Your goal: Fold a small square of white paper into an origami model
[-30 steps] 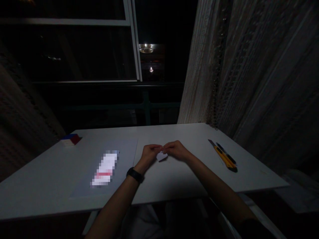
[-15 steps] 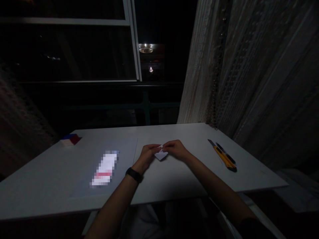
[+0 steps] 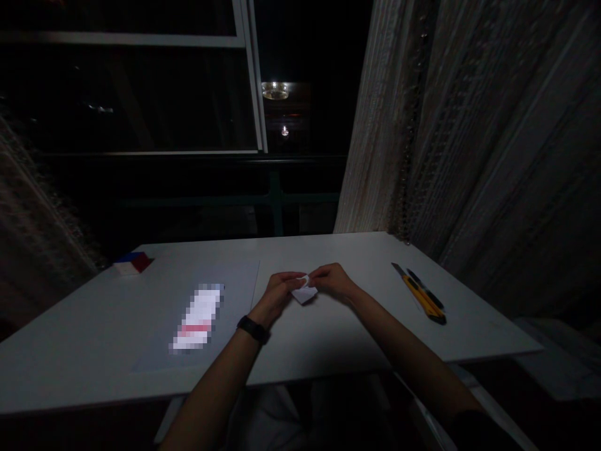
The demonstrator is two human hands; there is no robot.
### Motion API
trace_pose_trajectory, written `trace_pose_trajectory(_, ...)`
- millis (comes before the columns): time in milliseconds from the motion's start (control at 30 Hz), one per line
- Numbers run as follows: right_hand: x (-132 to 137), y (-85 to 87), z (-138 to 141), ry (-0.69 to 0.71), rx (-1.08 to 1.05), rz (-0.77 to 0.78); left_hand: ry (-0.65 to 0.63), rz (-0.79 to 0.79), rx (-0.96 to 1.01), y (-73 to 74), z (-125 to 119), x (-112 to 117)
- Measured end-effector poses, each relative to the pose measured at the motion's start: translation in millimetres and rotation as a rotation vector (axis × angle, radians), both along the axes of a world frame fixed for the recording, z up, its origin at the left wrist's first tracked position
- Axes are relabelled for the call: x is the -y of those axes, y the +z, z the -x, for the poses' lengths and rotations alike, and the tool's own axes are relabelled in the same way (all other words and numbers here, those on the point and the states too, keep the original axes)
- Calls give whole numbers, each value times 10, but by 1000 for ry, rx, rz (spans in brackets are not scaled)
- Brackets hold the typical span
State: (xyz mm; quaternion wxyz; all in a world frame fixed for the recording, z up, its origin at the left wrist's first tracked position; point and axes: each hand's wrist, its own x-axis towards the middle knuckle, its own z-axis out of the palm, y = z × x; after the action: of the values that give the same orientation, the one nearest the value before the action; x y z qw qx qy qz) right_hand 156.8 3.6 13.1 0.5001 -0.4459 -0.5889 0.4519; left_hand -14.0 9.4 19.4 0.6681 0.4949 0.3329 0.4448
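White flat-topped table [image 3: 84, 338] in a dark room. Between your hands is a small folded white paper piece [image 3: 304, 294]; whether it rests on the tabletop cannot be told. Your left hand [image 3: 279, 289] pinches its left side, your right hand [image 3: 332, 280] its upper right edge. Well to the right of both hands lies a yellow-and-black utility knife [image 3: 419, 295]. Possible faults: uneven pull between your fingertips could skew or tear the paper; dim light could hide a misaligned crease.

A small folded white paper [image 3: 304, 294], corner pointing nearward, is pinched between hands [image 3: 279, 290].
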Motion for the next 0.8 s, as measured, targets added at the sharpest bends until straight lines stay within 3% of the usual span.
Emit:
trace_pose_trajectory(633, 33, 10, 29, 12, -100, 54, 65, -124, -91, 22, -23, 10)
trace_pose_trajectory(800, 46, 47, -26, 72, -144, 65, 178, -225, -123, -19, -18, -44)
